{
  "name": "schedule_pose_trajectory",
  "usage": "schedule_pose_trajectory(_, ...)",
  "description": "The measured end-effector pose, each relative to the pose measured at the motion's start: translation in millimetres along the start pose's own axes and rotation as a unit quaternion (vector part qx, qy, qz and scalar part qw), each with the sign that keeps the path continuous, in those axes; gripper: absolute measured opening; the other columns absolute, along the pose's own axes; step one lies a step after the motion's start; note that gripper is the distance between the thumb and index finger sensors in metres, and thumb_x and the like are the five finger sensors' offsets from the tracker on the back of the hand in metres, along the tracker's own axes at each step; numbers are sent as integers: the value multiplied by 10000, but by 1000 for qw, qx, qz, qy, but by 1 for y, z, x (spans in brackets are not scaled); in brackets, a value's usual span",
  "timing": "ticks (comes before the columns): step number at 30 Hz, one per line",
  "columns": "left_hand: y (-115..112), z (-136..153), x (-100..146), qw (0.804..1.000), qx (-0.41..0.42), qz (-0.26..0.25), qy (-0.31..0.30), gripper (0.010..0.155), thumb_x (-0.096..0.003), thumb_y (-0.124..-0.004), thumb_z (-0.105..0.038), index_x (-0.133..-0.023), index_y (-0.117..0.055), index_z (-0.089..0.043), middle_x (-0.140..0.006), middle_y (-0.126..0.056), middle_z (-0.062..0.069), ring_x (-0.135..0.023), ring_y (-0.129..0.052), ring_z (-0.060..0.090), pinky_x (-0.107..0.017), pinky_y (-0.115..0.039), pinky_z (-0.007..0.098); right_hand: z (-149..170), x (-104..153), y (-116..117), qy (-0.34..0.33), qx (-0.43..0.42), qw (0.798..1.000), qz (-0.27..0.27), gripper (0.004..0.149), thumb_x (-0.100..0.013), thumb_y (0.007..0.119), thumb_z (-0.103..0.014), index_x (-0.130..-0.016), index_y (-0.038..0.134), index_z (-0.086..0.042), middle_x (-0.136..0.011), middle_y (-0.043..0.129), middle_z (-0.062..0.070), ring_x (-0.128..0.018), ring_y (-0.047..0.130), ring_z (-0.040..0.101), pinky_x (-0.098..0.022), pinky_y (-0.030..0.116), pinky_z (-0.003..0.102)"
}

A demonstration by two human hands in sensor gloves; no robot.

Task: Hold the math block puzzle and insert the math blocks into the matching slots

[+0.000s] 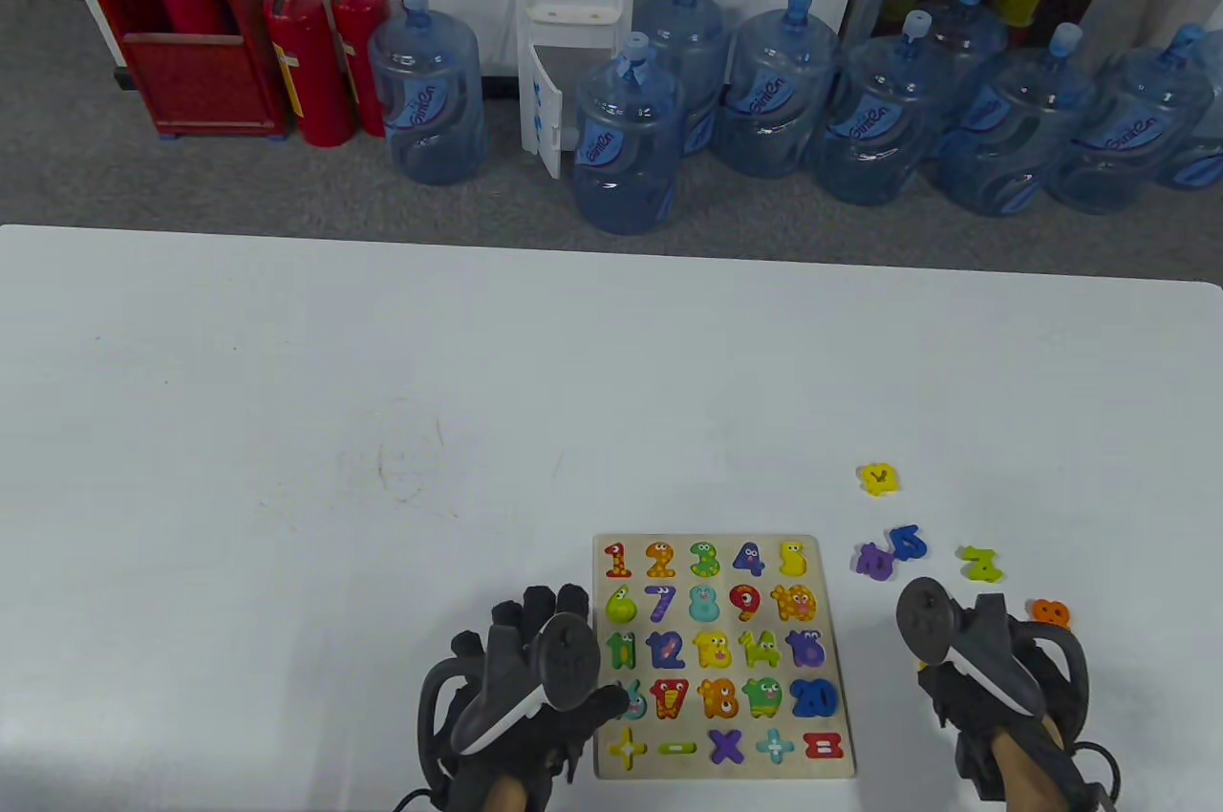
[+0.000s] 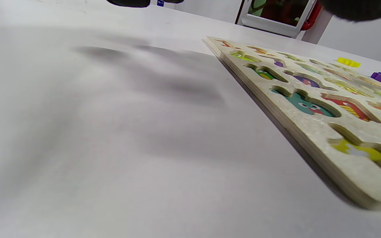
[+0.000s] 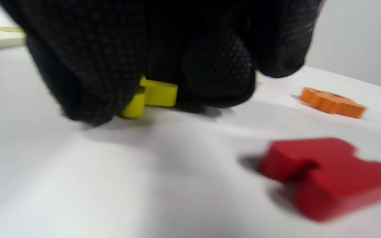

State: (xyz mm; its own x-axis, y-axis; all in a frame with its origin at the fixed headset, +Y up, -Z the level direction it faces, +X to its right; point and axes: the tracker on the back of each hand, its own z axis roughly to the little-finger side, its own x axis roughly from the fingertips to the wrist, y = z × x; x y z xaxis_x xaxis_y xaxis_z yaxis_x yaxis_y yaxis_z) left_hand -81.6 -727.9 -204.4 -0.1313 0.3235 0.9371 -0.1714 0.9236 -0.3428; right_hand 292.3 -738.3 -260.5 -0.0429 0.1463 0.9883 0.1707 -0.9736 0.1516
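Table view, puzzle board (image 1: 718,544): lying flat near the table's (image 1: 287,420) front edge, between both hands.
Left hand (image 1: 535,688): fingers spread, thumb touching the board's left edge.
Right hand (image 1: 975,669): fingers pinching a yellow block (image 3: 154,96) against the tabletop.
Loose blocks: orange (image 3: 332,102) and red (image 3: 329,175) pieces lying nearby.

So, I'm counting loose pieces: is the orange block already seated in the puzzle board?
No, in the table view the orange block lies on the table, right of the puzzle board and beyond the right hand.

Bright even light, soft shadows, blurred wrist views.
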Motion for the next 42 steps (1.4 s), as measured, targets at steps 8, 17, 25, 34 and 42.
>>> schedule_pose_trajectory(8,0,4,1,1000,2,-1,14,939,-339,-664,-676,-1083,-250,-281,-1146,-273,66,-1094,-373,460,-701,-427,772,-44,18,-23,-98,6,994,57,592,-191,941,-325,-771,850,-251,-715,935,8,-532,981,173,-504,808,397)
schedule_pose_trajectory(17,1,11,1,999,8,-6,39,937,-340,-663,-675,-1082,-251,-278,-1144,-272,68,-1091,-373,463,-699,-429,772,-128,43,-60,-239,12,968,77,586,-196,934,-334,-772,850,-257,-717,939,3,-531,985,167,-509,810,399)
schedule_pose_trajectory(25,2,13,4,998,-2,-27,56,953,-340,-661,-672,-1073,-210,-262,-1139,-264,73,-1087,-380,461,-698,-435,768,-211,71,-71,-356,31,930,80,585,-194,932,-335,-769,851,-264,-720,940,-7,-537,989,162,-514,810,399)
schedule_pose_trajectory(34,1,19,6,996,-5,-30,79,943,-342,-662,-660,-1067,-213,-257,-1131,-266,77,-1079,-386,462,-697,-443,763,-251,88,-53,-451,49,887,89,568,-187,935,-317,-749,864,-278,-719,945,-23,-545,992,155,-527,809,399)
schedule_pose_trajectory(42,0,18,5,997,-3,-22,78,941,-344,-659,-661,-1068,-211,-260,-1133,-263,75,-1083,-382,460,-700,-441,761,-251,89,-43,-470,42,878,83,575,-184,947,-269,-752,859,-287,-729,936,-33,-559,989,152,-534,806,400)
